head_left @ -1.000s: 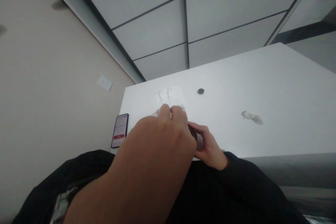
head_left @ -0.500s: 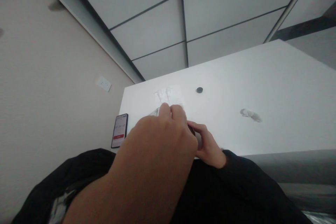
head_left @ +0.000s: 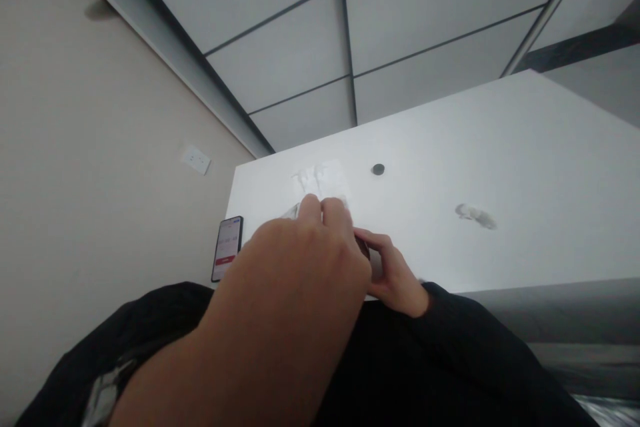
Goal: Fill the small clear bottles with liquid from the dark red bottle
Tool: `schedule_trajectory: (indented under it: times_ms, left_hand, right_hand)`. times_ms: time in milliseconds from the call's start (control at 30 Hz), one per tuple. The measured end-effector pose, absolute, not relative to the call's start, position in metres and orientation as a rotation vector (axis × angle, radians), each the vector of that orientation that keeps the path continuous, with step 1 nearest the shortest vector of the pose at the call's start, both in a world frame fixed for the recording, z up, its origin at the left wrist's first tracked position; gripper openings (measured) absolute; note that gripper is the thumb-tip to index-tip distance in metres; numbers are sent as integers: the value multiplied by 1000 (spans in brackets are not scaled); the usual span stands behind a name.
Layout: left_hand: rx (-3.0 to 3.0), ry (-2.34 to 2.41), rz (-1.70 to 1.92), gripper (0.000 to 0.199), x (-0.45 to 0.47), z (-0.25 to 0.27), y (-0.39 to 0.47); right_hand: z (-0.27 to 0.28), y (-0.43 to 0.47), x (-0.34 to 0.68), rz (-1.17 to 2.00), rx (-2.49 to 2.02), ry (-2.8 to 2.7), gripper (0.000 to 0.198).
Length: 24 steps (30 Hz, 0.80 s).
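My left hand (head_left: 305, 253) fills the middle of the view, back towards me, with its fingers bent down over the table. Whatever those fingertips hold is hidden behind the hand. Just to its right, my right hand (head_left: 393, 273) curls its thumb and fingers around a dark reddish-brown object with a rounded edge (head_left: 363, 247). Most of that object is covered by my left hand, so its kind does not show. Past my left fingertips lies a clear plastic wrapper or sheet (head_left: 325, 177), flat on the white table (head_left: 425, 213).
A phone (head_left: 227, 248) with a lit screen rests at the table's left edge. A small dark round disc (head_left: 378, 169) lies farther back. Crumpled clear plastic (head_left: 476, 216) is on the right. A wall with a socket (head_left: 197, 159) stands left, panelled doors (head_left: 295, 47) behind.
The whole view has shifted slightly. Both hands keep nearly the same pose around the dark object.
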<state>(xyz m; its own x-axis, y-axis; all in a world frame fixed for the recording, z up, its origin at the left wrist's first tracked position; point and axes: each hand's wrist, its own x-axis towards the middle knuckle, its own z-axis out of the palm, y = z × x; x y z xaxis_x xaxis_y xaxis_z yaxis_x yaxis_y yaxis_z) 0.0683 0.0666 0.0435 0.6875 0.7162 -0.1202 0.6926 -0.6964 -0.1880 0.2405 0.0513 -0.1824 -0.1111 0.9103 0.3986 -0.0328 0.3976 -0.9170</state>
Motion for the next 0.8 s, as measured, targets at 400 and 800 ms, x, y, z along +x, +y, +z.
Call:
schedule_trajectory:
  times_ms: [400, 800]
  left_hand:
    - [-2865, -1321, 81, 82, 19, 26, 81]
    - [-2431, -1881, -2097, 79, -4, -135, 69]
  right_hand:
    - [-212, 53, 233, 895, -817, -1460, 79]
    - [-225, 47, 241, 803, -914, -1549, 81]
